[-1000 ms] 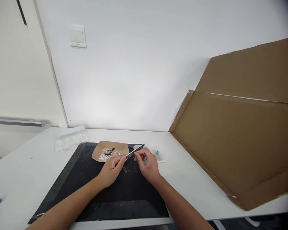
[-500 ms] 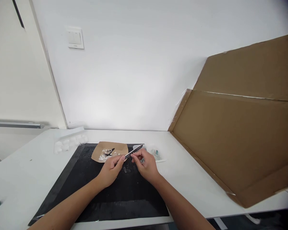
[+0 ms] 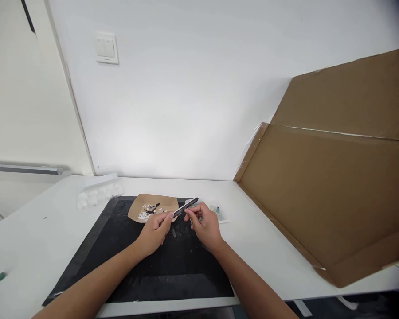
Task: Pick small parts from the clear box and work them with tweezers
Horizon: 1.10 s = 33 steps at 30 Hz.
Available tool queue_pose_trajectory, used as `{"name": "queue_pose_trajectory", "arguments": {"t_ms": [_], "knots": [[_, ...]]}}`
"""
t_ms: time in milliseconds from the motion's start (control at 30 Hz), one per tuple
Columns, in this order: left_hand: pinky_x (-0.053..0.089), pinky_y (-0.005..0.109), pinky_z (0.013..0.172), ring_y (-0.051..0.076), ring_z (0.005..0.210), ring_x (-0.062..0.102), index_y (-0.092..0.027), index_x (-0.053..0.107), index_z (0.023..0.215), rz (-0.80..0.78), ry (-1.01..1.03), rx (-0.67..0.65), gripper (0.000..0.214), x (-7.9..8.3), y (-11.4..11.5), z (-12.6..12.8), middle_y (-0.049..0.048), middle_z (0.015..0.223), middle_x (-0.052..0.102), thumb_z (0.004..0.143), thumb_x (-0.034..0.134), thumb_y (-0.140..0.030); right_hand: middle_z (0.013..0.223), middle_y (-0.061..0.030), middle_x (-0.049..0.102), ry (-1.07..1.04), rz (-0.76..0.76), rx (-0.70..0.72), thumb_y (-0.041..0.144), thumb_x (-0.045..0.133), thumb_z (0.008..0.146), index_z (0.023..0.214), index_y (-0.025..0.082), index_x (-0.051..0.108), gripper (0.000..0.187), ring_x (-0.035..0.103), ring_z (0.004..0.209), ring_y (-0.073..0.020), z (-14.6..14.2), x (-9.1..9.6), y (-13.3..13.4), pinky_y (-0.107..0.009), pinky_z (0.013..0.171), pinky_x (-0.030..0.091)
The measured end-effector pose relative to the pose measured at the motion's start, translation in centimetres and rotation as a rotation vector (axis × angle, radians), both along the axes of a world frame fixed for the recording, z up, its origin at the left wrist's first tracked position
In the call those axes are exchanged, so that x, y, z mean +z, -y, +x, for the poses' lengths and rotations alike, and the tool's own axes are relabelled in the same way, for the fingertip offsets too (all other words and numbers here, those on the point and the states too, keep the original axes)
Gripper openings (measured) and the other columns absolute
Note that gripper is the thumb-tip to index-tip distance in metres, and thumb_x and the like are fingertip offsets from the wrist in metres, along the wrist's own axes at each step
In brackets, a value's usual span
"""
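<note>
My left hand (image 3: 156, 232) is closed round the near end of a slim black pen-like stick (image 3: 186, 206) with a pale strip along its side. The stick slants up to the right over the black mat. Close to its middle, the thumb and fingertips of my right hand (image 3: 206, 225) are pinched together; anything between them is too small to make out. Behind my left hand sits a brown paper tray (image 3: 134, 206) holding small white bits and black pieces. A few clear slivers (image 3: 175, 233) lie on the black mat (image 3: 159, 270) between my hands.
A white tray with clear and teal bits (image 3: 218, 213) stands partly behind my right hand. Clear plastic packaging (image 3: 99, 195) lies at the back left, and a small green piece (image 3: 0, 277) at the far left. A large cardboard sheet (image 3: 329, 186) rises on the right.
My right fingertips have shifted slightly away from the stick, to the right. The left hand keeps its hold, and the whole view has shifted a little.
</note>
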<state>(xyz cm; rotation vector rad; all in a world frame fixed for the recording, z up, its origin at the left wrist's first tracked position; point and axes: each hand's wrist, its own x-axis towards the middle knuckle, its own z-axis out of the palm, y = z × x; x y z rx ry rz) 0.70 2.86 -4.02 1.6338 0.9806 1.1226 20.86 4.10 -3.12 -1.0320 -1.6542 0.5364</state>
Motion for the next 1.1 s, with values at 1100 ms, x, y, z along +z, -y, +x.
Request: {"name": "queue_pose_trajectory", "arguments": {"t_ms": [1100], "knots": [[0.036, 0.019, 0.033, 0.006, 0.033, 0.032, -0.02, 0.053, 0.076, -0.104, 0.115, -0.046, 0.049, -0.52, -0.46, -0.15, -0.0106, 0.049, 0.035, 0.099, 0.051, -0.063, 0.072, 0.0003, 0.075, 0.08, 0.091, -0.047, 0.047, 0.072, 0.092, 0.078, 0.024, 0.071, 0.027, 0.07, 0.066, -0.0175, -0.18, -0.22, -0.37, -0.028, 0.067, 0.054]]}}
